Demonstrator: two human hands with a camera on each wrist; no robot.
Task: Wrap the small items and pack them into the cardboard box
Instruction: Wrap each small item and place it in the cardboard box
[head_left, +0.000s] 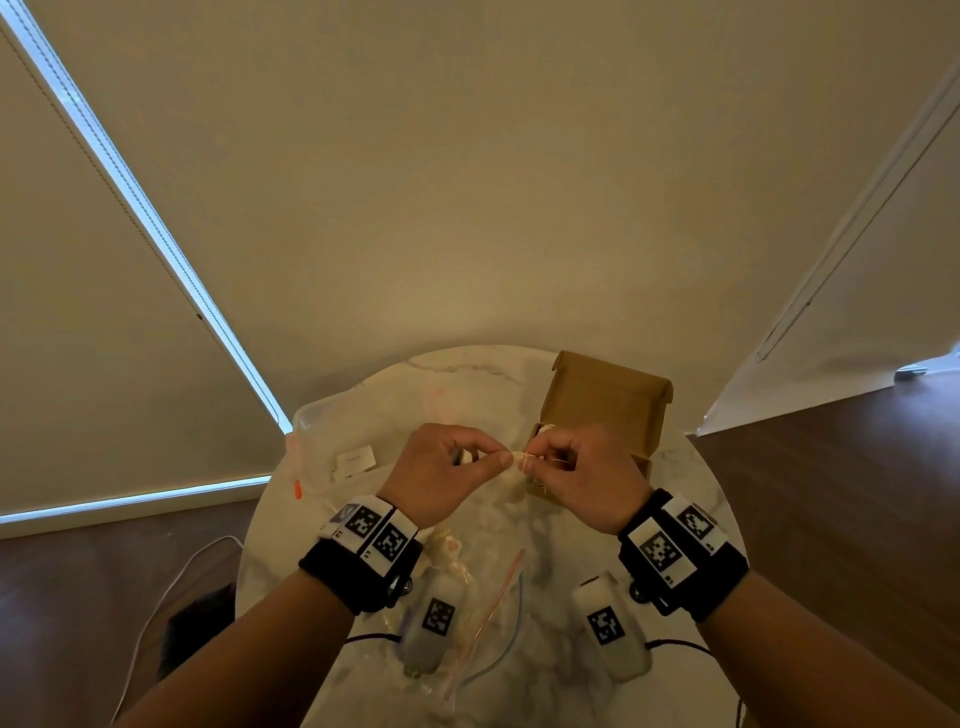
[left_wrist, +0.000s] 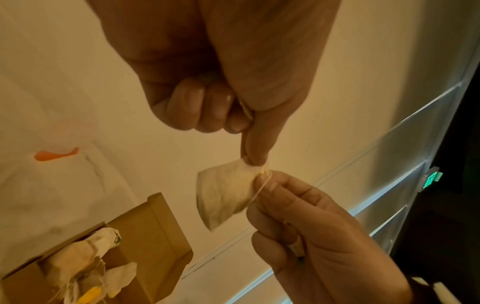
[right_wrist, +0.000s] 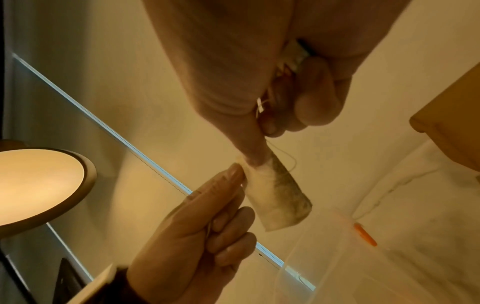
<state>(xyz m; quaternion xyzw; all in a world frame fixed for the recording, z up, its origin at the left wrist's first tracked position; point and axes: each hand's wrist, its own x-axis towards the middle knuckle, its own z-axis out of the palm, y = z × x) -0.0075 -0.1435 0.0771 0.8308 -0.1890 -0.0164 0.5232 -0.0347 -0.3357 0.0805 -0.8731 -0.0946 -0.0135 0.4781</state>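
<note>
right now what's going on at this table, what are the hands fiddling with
A person holds a tea bag up over the marble table. The left hand pinches its top corner while the right hand pinches the same end, with the bag's string running over its fingers. The bag hangs free between both grips, not yet packed. Just beyond the hands, the cardboard box sits open and already holds a few similar bags. A clear zip bag lies on the table near the wrists.

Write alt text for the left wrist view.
Both hands hold a small tea bag in mid-air: the left hand pinches its top corner, the right hand pinches its string. Lower left, an open cardboard box holds other tea bags.
</note>
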